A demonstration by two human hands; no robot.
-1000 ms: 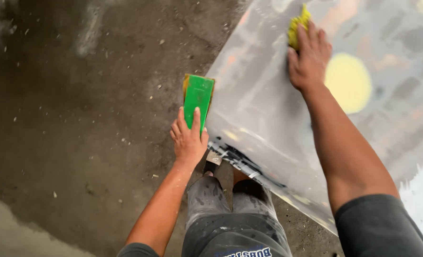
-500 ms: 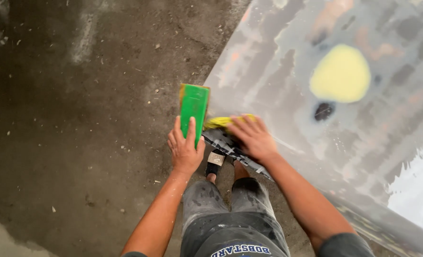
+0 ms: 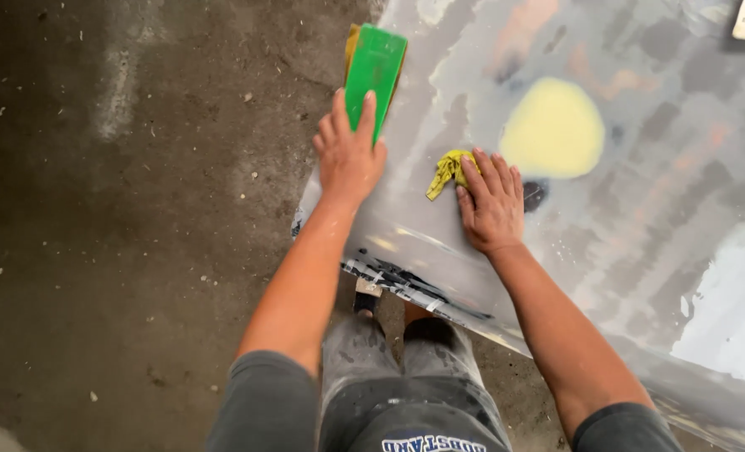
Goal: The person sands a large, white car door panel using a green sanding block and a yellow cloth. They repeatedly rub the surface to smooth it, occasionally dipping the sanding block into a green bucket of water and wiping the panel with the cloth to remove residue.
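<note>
Below me, the dark concrete floor fills the left side of the view, stained and dotted with small crumbs. On the right lies the big grey sanded panel, its surface patched in grey, orange and white, with a round pale yellow filler spot near the middle and a small dark spot just beside it. The lower edge of the panel shows torn black and white tape, and my legs in grey trousers stand just under this edge. My left hand rests at the left edge of the panel, fingers stretched flat and pressing on the green sanding block, which sticks out past the fingertips toward the top of this edge. My right hand lies open and flat on the panel, left of the dark spot, and its fingertips press down the small yellow cloth; it is not closed around it.
</note>
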